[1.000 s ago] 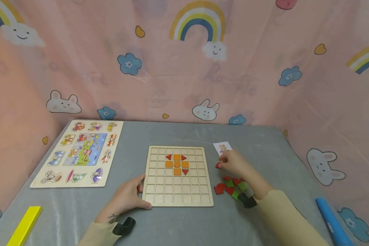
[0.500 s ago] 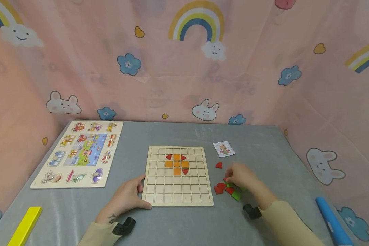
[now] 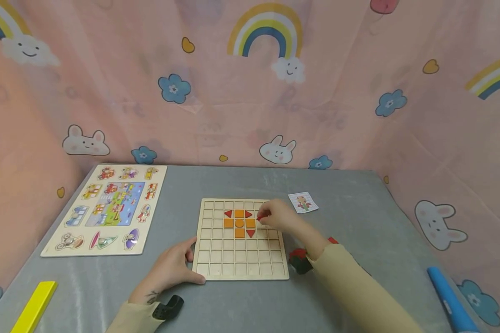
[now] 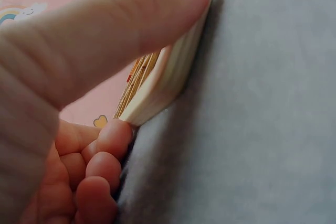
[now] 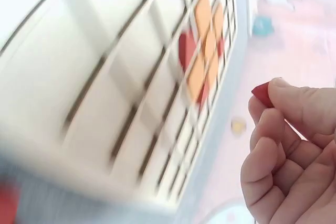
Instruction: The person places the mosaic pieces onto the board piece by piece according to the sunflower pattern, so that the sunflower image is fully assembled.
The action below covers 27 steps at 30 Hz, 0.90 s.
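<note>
A square wooden grid board (image 3: 225, 268) lies on the table in the head view. Near its top middle, orange squares (image 3: 239, 233) form a cross around an orange disc (image 3: 239, 223), with red triangles (image 3: 251, 233) in the corners except the lower left. My left hand (image 3: 171, 263) holds the board's near left corner, its thumb (image 4: 173, 3) along the front edge and fingers at the side. Just right of the cross, my right hand (image 3: 280, 216) pinches a small red pointed piece (image 5: 261, 94) between thumb and fingertips, above the board. Its full shape is partly covered.
Loose red pieces (image 3: 298, 252) lie right of the board, mostly hidden by the right sleeve and wrist strap. A small picture card (image 3: 303, 202) lies behind them. A picture puzzle board (image 3: 156, 208) is at far left, a yellow bar (image 3: 35, 305) near left, a blue stick (image 3: 450, 296) far right.
My right hand left a red piece near the card, reached into the loose pile, and has moved left over the board with a red piece. My left hand has stayed at the corner.
</note>
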Each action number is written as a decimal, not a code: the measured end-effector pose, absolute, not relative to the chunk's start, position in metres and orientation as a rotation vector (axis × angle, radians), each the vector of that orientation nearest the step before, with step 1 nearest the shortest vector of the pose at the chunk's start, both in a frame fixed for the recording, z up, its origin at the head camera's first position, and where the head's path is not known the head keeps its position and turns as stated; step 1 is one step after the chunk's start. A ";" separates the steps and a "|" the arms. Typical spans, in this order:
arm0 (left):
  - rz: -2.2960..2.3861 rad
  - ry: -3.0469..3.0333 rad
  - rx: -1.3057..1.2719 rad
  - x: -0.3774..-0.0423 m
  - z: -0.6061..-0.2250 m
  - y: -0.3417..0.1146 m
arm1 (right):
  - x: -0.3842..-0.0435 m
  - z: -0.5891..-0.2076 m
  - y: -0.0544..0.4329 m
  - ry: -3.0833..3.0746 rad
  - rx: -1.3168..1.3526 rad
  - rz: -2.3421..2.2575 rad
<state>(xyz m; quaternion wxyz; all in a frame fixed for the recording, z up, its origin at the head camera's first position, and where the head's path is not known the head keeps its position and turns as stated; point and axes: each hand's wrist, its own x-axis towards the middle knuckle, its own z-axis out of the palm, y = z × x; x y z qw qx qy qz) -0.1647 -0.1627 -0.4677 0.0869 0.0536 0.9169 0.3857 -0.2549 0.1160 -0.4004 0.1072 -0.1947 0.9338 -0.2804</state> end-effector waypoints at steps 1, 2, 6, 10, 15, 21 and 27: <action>1.148 2.732 0.158 -0.165 -0.468 -0.163 | -0.255 -0.401 0.107 2.730 -0.591 -0.840; 1.150 2.731 0.155 -0.165 -0.468 -0.163 | -0.256 -0.401 0.097 2.715 -0.605 -0.848; 1.144 2.731 0.150 -0.165 -0.468 -0.163 | -0.254 -0.406 0.067 2.622 -0.642 -0.905; 1.133 2.740 0.156 -0.165 -0.469 -0.163 | -0.254 -0.412 0.050 2.601 -0.669 -0.845; 1.133 2.746 0.170 -0.165 -0.469 -0.164 | -0.255 -0.417 0.041 2.629 -0.707 -0.659; 1.130 2.759 0.187 -0.165 -0.469 -0.164 | -0.255 -0.417 0.038 2.663 -0.741 -0.491; 1.119 2.771 0.198 -0.165 -0.469 -0.164 | -0.256 -0.418 0.037 2.699 -0.779 -0.422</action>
